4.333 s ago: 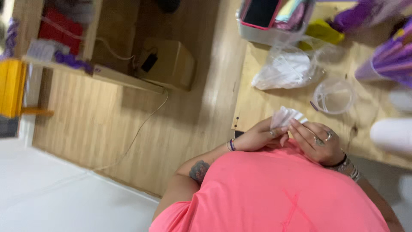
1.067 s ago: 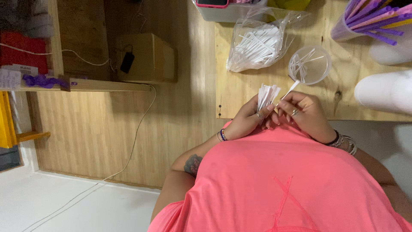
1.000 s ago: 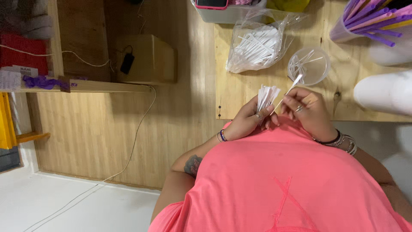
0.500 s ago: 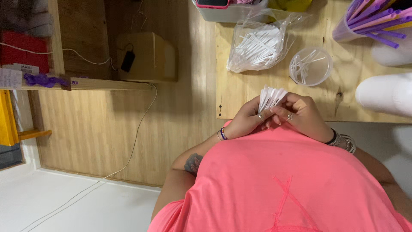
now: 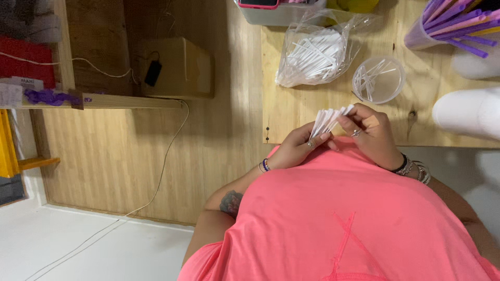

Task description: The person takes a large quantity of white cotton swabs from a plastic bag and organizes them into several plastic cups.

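Cardboard box (image 5: pixel 179 66) on wooden shelf (image 5: pixel 112 101), purple straws (image 5: pixel 453 23) in cup.

The lower ends of the fanned white paper strips (image 5: pixel 329 119) are hidden inside the left hand (image 5: pixel 298 149) and behind the right hand (image 5: pixel 371 136). The pink shirt (image 5: pixel 338 218) covers both forearms near the body and runs off the bottom edge. At the far right, the purple straws (image 5: pixel 452 26), their cup and the white rounded object (image 5: pixel 466 112) are cut by the frame. The grey tray (image 5: pixel 281 10) is cropped at the top.
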